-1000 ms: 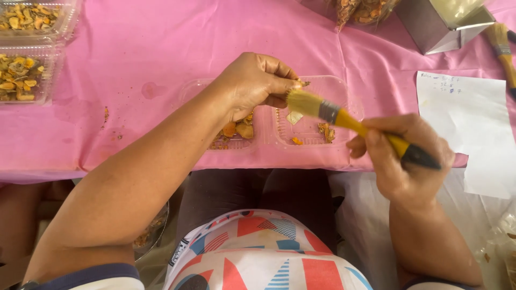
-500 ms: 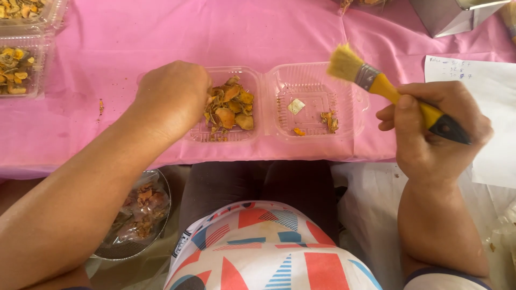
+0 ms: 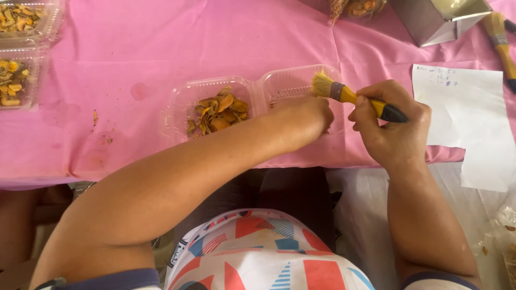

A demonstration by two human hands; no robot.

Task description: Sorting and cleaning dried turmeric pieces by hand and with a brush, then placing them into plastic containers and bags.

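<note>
An open clear plastic clamshell box (image 3: 183, 102) lies on the pink tablecloth. Its left half holds orange-brown dried slices (image 3: 217, 114). My left hand (image 3: 303, 119) reaches across into the right half, fingers curled down on its floor; what it pinches is hidden. My right hand (image 3: 392, 129) grips a yellow-and-black brush (image 3: 352, 95), whose pale bristles rest on the right half's far rim, just above my left hand.
More clear boxes of orange slices (image 3: 19, 59) sit at the far left. A white paper sheet (image 3: 465, 115) lies to the right, a second brush (image 3: 501, 40) and a metal container (image 3: 435, 19) at the top right. Orange crumbs (image 3: 97, 121) dot the pink cloth (image 3: 134, 48).
My left hand has moved from the box's left side across into its right half. The brush has swung down from above the box to its far rim.
</note>
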